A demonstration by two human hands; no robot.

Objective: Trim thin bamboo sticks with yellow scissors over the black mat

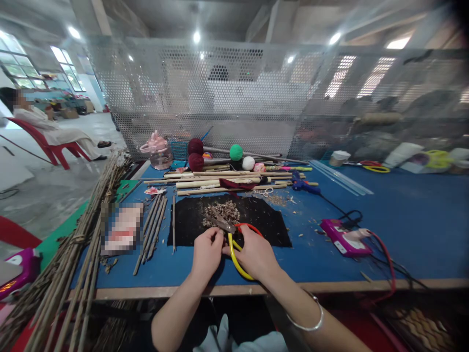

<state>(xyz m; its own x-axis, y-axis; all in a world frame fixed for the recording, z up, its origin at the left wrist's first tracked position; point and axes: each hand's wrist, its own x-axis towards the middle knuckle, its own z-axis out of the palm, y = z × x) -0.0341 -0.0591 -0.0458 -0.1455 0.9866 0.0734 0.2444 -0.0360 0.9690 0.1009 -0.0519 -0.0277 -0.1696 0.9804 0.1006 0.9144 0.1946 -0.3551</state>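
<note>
My right hand (256, 252) is closed on scissors (238, 264) with one yellow and one red handle, over the front of a black cloth (266, 222). The dark blades point up and to the left, above a pile of small brown cut pieces (223, 211). Just left of the scissors, my left hand (207, 248) has its fingertips pinched together near the blades. What those fingertips hold is too small to make out. A thin stick (174, 224) lies on the cloth's left edge.
Long bundled twigs (86, 230) cover the left side, beside short sticks (151, 230). Rods (216, 184), yarn balls (236, 152) and a pink-lidded jar (160, 157) stand behind. At right are a blue glue gun (306, 186) and a purple power box (345, 239). A person (47, 122) sits far left.
</note>
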